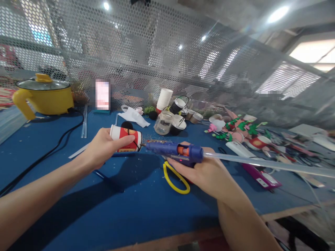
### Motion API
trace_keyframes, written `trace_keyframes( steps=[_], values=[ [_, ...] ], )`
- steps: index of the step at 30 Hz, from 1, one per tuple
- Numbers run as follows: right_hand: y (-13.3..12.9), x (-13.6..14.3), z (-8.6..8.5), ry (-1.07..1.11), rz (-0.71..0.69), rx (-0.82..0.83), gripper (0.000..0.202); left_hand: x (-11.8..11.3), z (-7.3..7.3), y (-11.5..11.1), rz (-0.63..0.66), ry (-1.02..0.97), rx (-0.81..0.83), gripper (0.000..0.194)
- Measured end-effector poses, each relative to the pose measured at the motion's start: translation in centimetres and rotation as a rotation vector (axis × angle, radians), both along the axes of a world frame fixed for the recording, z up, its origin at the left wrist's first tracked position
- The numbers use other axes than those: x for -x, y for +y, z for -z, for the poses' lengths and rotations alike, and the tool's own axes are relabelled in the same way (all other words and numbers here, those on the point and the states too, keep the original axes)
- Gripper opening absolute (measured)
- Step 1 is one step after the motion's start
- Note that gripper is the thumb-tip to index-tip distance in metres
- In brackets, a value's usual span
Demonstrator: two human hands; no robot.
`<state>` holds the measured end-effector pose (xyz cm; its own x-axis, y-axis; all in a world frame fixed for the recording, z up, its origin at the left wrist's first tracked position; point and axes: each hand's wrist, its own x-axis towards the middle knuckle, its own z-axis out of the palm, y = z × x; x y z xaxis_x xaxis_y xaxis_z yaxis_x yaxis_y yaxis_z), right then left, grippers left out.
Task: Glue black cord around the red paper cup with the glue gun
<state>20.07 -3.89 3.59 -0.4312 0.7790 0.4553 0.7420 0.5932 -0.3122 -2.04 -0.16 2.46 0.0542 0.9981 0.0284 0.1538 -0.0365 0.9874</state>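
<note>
My left hand (110,148) is closed around a red and white paper cup (125,138) lying on its side above the table. A black cord runs across the cup near its base. In my right hand (201,170) is a blue glue gun (167,149), its nozzle at the cup's base end; whether it touches I cannot tell. A long clear glue stick (243,159) sticks out of the gun's back. Below the gun lies a yellow loop handle (176,181), apparently of scissors, partly hidden by my right hand.
Behind my hands stand a clear jar (163,123), stacked white cups (164,97) and black-wrapped cups (179,104). On the left are a yellow electric pot (47,97) with a black cord and a phone (102,94). A purple power strip (261,177) and craft clutter fill the right.
</note>
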Motion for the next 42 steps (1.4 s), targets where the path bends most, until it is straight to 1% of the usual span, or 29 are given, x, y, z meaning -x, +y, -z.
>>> trace_keyframes(
  steps=[4, 8, 10, 12, 17, 20, 26, 29, 36, 42],
  values=[
    [0.17, -0.13, -0.34, -0.130, -0.041, -0.216, 0.029, -0.06, -0.14, -0.29, -0.003, 0.109, -0.077, 0.016],
    [0.31, -0.23, -0.39, -0.195, -0.029, -0.329, 0.036, -0.21, -0.38, -0.55, -0.011, 0.175, -0.124, 0.016],
    [0.41, -0.33, -0.28, -0.265, -0.061, -0.405, 0.037, -0.26, -0.46, -0.65, -0.007, 0.199, -0.144, 0.017],
    [0.51, -0.44, -0.11, -0.299, -0.077, -0.442, 0.036, -0.29, -0.49, -0.73, 0.000, 0.212, -0.168, 0.017],
    [0.63, -0.37, 0.08, -0.142, -0.002, -0.349, 0.038, -0.35, -0.54, -0.95, -0.001, 0.245, -0.209, 0.017],
    [0.56, -0.24, 0.00, -0.057, 0.020, -0.302, 0.037, -0.35, -0.49, -0.98, -0.001, 0.287, -0.225, 0.018],
    [0.29, -0.37, -0.09, -0.047, 0.019, -0.248, 0.035, -0.31, -0.38, -0.86, 0.003, 0.290, -0.238, 0.018],
    [0.34, -0.38, -0.25, -0.046, -0.004, -0.255, 0.034, -0.30, -0.39, -0.89, 0.001, 0.298, -0.238, 0.019],
    [0.31, -0.40, -0.17, -0.004, 0.022, -0.202, 0.028, -0.17, -0.31, -0.90, 0.006, 0.328, -0.236, 0.021],
    [0.34, -0.19, -0.47, 0.040, 0.031, -0.191, 0.025, -0.18, -0.26, -1.05, 0.078, 0.334, -0.284, 0.023]
  ],
)
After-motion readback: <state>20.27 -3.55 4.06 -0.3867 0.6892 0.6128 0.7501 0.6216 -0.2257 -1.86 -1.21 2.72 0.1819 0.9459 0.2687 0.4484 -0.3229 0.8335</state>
